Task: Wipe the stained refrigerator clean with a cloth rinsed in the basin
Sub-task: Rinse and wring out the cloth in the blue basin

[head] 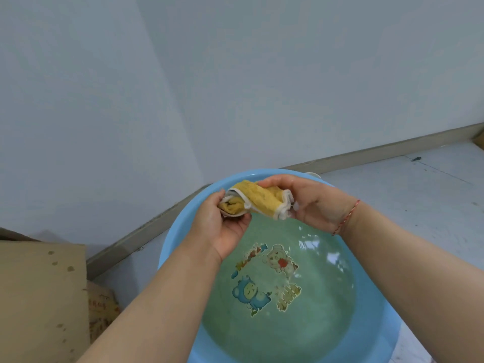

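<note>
cloth [258, 200] — above the basin [372, 305], we grip it rolled, left hand [222, 226] and right hand [311, 203] curled round its ends | risk — weak wringing, we'd drip on the floor [419, 184]

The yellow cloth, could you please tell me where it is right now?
In the head view, the yellow cloth is held bunched between the left hand and right hand, above the blue basin's far rim.

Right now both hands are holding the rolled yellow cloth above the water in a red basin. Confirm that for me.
Wrong in one respect: the basin is light blue, not red. The rest holds: in the head view the left hand and the right hand each grip an end of the rolled yellow cloth, held above the water.
</note>
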Tool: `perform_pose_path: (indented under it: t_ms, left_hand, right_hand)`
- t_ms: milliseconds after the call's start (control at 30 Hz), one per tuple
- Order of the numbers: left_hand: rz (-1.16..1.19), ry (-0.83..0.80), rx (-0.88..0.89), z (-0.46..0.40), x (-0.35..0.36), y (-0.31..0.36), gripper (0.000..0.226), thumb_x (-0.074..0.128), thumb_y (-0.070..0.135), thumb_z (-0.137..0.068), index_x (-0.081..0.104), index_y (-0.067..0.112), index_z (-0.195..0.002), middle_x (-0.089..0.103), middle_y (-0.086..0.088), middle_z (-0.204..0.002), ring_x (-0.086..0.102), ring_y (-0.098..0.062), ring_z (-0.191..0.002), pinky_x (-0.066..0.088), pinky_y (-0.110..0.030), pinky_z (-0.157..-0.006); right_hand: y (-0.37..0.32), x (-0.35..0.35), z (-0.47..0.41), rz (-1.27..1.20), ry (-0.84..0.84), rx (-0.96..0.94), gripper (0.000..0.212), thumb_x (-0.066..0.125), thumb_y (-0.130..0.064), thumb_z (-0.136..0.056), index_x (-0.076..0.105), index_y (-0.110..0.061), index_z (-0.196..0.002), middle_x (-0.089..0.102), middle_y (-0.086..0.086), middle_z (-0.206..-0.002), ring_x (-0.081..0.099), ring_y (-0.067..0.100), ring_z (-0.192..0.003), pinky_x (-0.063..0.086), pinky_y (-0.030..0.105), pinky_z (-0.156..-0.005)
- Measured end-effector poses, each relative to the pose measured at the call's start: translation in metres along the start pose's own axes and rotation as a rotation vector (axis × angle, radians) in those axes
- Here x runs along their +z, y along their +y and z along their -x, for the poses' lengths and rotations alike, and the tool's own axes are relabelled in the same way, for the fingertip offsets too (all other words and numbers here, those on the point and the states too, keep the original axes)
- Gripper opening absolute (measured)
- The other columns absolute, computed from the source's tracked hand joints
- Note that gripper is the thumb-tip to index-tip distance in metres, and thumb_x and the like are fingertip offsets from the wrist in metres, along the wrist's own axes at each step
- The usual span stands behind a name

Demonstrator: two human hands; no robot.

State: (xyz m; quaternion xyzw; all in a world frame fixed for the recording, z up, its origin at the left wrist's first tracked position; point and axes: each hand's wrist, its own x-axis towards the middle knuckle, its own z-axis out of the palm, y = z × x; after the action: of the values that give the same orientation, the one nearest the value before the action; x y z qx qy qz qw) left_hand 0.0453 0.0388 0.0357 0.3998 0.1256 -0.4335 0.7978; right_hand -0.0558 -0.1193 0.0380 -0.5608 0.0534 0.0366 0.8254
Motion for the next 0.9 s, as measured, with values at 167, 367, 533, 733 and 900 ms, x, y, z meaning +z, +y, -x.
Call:
perform_pose_path:
  t_ms: [167, 367, 533, 733, 900]
  left_hand:
    - [0.007, -0.023, 0.001, 0.000, -0.001, 0.001, 0.021, 0.043, 0.015, -0.093, 0.061, 0.005, -0.096, 0.064, -0.012, -0.082, 0.061, -0.021, -0.072, 0.055, -0.029, -0.060]
    - [-0.143, -0.236, -0.036, 0.007, 0.000, -0.006, 0.046, 0.038, -0.002, -0.066, 0.056, 0.003, -0.108, 0.059, -0.018, -0.110, 0.056, -0.035, -0.104, 0.050, -0.048, -0.091]
    - [-0.373, -0.334, -0.009, 0.026, 0.022, 0.005, 0.060, 0.051, 0.000, -0.059, 0.055, 0.000, -0.119, 0.058, -0.018, -0.111, 0.056, -0.032, -0.100, 0.046, -0.045, -0.089]
    - [-0.980, -0.262, 0.230, 0.063, 0.073, 0.027, 0.066, 0.089, 0.030, -0.060, 0.053, 0.042, -0.114, 0.066, 0.016, -0.112, 0.064, -0.005, -0.105, 0.053, -0.027, -0.088]
    - [-1.151, -0.213, 0.338, 0.101, 0.128, 0.039, 0.027, 0.061, 0.025, -0.092, 0.052, 0.047, -0.106, 0.066, 0.021, -0.097, 0.066, -0.001, -0.090, 0.051, -0.018, -0.073]
  right_hand:
    - [0.003, 0.001, -0.004, 0.372, 0.257, -0.094, 0.016, 0.066, -0.003, -0.072, 0.067, -0.016, -0.082, 0.065, 0.000, -0.075, 0.057, 0.016, -0.073, 0.048, 0.025, -0.065]
    - [-0.028, 0.013, -0.010, 0.152, 0.549, 0.072, 0.032, 0.053, -0.019, -0.094, 0.057, -0.012, -0.063, 0.059, -0.005, -0.041, 0.058, 0.015, -0.059, 0.052, 0.024, -0.065]
    - [-0.064, 0.021, -0.006, 0.091, 0.661, 0.176, 0.044, 0.050, -0.030, -0.096, 0.059, -0.013, -0.057, 0.058, 0.000, -0.040, 0.058, 0.014, -0.039, 0.049, 0.019, -0.050]
    - [-0.144, 0.030, 0.007, 0.335, 0.808, 0.211, 0.025, 0.063, -0.020, -0.082, 0.047, -0.010, -0.066, 0.045, 0.005, -0.064, 0.044, 0.019, -0.057, 0.036, 0.025, -0.059]
    - [-0.208, 0.055, 0.025, 0.130, 0.848, 0.057, 0.044, 0.075, -0.045, -0.075, 0.063, -0.004, -0.083, 0.058, 0.011, -0.075, 0.059, 0.024, -0.069, 0.051, 0.028, -0.067]
